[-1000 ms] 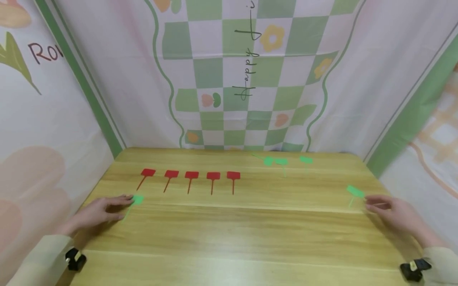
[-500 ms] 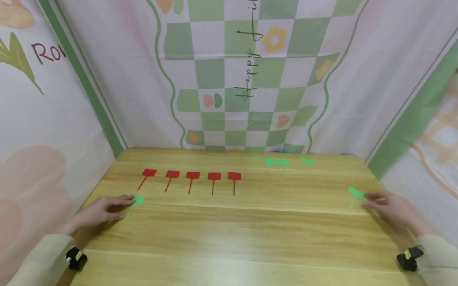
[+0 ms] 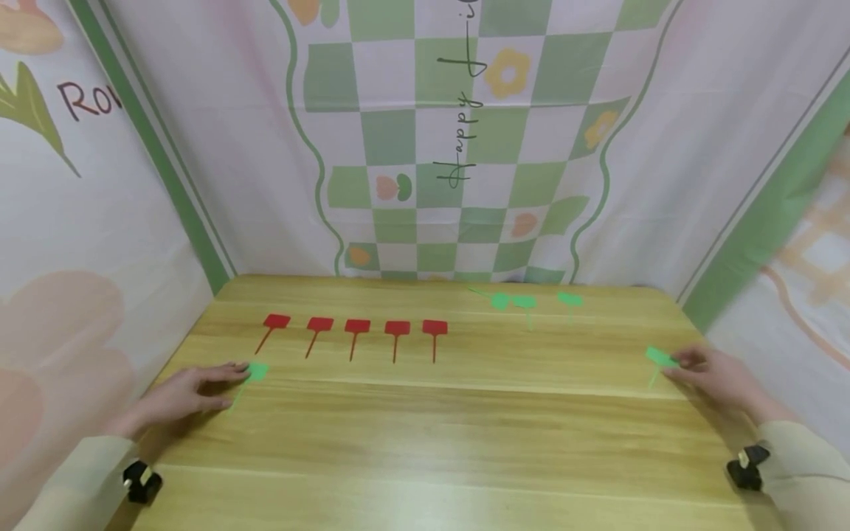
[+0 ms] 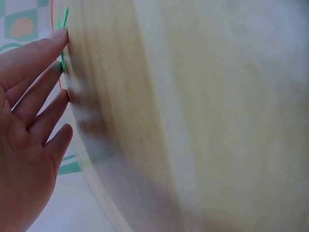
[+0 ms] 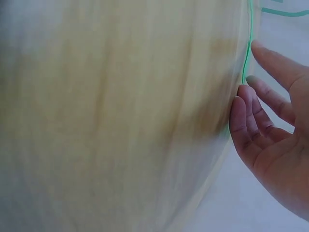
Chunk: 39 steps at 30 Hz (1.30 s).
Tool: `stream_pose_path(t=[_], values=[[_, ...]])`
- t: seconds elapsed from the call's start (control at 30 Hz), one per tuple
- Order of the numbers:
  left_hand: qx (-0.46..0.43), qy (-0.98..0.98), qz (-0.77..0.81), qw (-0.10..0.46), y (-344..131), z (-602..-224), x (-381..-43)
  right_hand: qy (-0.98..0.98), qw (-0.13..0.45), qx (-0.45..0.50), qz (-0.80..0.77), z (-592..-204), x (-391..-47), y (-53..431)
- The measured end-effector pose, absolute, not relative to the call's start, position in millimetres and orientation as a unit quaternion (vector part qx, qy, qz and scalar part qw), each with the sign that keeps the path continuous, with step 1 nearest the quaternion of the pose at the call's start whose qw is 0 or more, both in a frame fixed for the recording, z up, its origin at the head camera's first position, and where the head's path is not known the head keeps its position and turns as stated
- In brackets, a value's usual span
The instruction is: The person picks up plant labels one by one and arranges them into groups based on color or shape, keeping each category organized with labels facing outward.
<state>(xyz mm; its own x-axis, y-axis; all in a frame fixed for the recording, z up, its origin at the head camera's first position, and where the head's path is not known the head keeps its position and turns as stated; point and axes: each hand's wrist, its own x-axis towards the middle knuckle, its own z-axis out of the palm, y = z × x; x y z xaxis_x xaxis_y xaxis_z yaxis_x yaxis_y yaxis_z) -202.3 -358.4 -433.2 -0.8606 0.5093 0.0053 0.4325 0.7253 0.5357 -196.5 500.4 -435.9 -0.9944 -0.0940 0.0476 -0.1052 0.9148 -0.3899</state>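
Fingers parted on right hand point(image 3: 720, 378), now further over right green tag point(image 3: 660, 357), seemingly pinchable; left hand point(image 3: 181, 394) likewise, unmoved at left green tag point(image 3: 258, 371).

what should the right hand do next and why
The right hand should probably close its fingers on the nearby green tag: they reach its edge but look parted, while the left hand touches another green tag near the leftmost red tag.

Your head view is bright, with pale glare on the near tabletop point(image 3: 425, 464); both wrist views show it dimmer and blurred.
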Motion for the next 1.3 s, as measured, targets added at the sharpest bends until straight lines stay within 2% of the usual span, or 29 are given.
stream_pose_path(t=[0.3, 1.3], values=[[0.236, 0.929, 0.276, 0.075, -359.8, -438.9, -205.2, -0.978, 0.046, 0.043, 0.197, -437.1, -203.5, 509.7], [0.229, 0.934, 0.263, 0.082, -361.7, -442.4, -206.3, -0.975, -0.009, 0.021, 0.221, -434.9, -209.2, 514.8]])
